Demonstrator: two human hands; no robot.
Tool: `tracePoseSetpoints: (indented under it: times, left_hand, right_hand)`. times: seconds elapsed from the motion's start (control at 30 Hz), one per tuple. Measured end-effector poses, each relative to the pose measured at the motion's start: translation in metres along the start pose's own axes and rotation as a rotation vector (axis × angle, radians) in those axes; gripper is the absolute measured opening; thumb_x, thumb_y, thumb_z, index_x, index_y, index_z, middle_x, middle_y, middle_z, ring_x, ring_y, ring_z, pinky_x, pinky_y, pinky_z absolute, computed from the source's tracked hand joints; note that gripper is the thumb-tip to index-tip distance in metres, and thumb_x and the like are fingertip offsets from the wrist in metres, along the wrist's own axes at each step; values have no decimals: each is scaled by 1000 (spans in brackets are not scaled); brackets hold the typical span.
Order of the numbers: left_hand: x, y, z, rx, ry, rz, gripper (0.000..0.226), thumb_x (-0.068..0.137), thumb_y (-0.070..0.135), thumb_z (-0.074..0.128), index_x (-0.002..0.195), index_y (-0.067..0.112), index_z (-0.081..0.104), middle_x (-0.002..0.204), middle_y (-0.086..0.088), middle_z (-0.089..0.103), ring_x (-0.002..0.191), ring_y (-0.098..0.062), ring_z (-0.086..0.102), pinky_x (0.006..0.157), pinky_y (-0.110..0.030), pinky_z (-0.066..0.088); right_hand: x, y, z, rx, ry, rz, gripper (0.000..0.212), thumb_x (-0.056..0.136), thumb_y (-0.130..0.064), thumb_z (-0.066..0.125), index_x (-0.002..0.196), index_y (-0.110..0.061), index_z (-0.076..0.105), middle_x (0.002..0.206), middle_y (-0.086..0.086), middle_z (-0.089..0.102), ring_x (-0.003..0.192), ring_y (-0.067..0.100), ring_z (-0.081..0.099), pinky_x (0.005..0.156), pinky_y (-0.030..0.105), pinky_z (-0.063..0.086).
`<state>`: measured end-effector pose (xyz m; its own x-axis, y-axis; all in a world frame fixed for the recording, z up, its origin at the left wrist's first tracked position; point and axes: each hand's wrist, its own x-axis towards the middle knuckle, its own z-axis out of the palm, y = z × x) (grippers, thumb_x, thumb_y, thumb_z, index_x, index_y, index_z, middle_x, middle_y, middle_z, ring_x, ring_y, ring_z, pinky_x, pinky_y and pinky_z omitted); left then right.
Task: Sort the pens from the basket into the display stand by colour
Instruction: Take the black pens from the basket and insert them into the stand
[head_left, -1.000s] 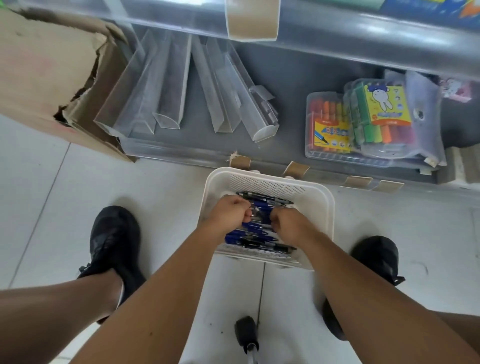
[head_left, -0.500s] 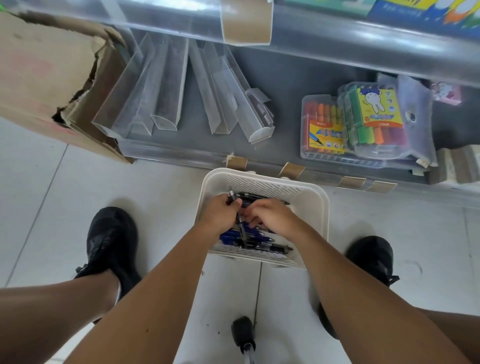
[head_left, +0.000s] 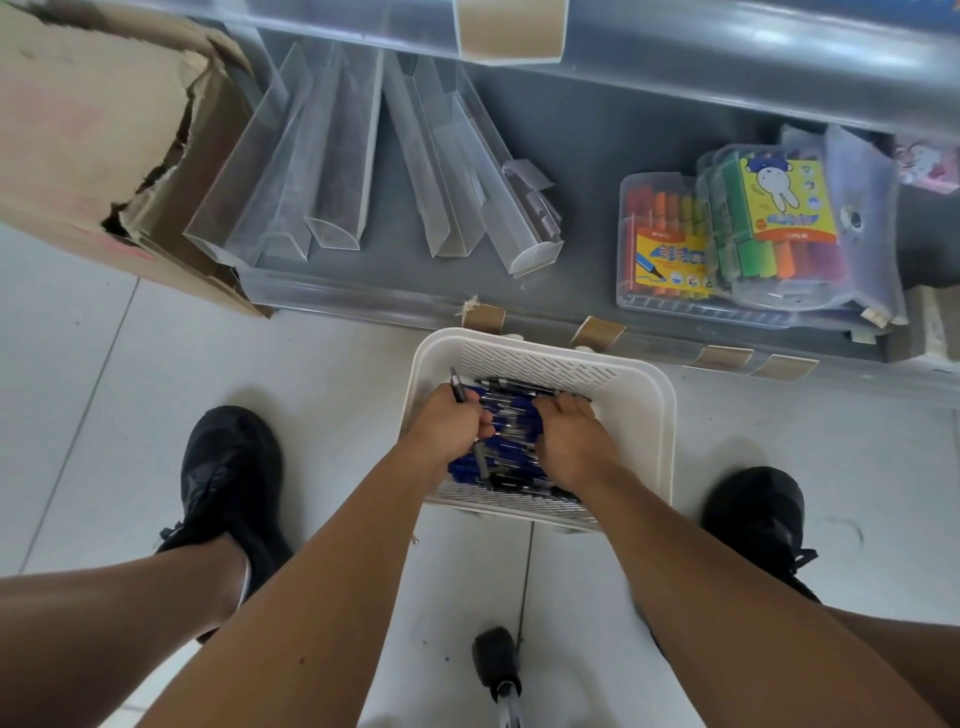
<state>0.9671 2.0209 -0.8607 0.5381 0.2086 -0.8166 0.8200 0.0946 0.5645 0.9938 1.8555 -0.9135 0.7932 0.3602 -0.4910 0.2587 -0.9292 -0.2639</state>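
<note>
Pale floor tiles run under a white basket (head_left: 644, 415) set just short of a low grey shelf (head_left: 597, 171), and both hands are down inside it. Left hand (head_left: 452, 423) is curled round a dark pen (head_left: 458, 389) whose tip pokes up beyond the knuckles while its other end shows below the wrist, so that pen runs roughly away from the person, crosswise to the rest. Right hand (head_left: 566, 436) lies over the pile of pens (head_left: 511, 413), fingers bent down onto them; whether it has pinched one or only presses on them cannot be told. Those pens, blue and black mixed, lie mostly side to side, directly under and between the two hands, long axes across the basket. Clear troughs (head_left: 332, 171), which I take for the display stand, lie on the shelf ahead of and a little left of the left hand, well apart from the basket, with their long axes pointing away from the person. That matters for the coming move, I judge: the left hand is the nearer one, and its pen already lies about in line with them, so a forward reach should do. Marker boxes (head_left: 727, 234) sit ahead of the right hand; a torn carton (head_left: 98, 135) is far left.
</note>
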Motion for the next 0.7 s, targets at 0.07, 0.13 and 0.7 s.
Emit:
tracePoseSetpoints:
  times: [0.07,0.13,0.7]
  left_hand:
    - [0,0,0,-6,-7,-6,16,101,10,41,96,20,53,91,-4,66,86,-17,66,72,-29,48]
    - [-1,0,0,-12,-21,-11,16,101,10,41,98,19,53,92,-4,66,85,-16,66,74,-28,50]
    - [-1,4,2,-74,-52,-43,15,101,10,42,106,16,55,90,-4,66,84,-15,67,71,-27,51]
  right_hand:
    - [3,0,-3,-14,30,-16,45,89,-19,57,133,-14,51,136,8,45,129,27,37,107,39,39]
    - [6,-2,-5,-17,44,-29,41,90,-16,56,130,-11,54,134,7,46,127,25,39,107,39,40]
    - [6,-7,-3,-83,21,-38,44,87,-13,59,130,-10,51,134,10,46,126,29,39,105,39,41]
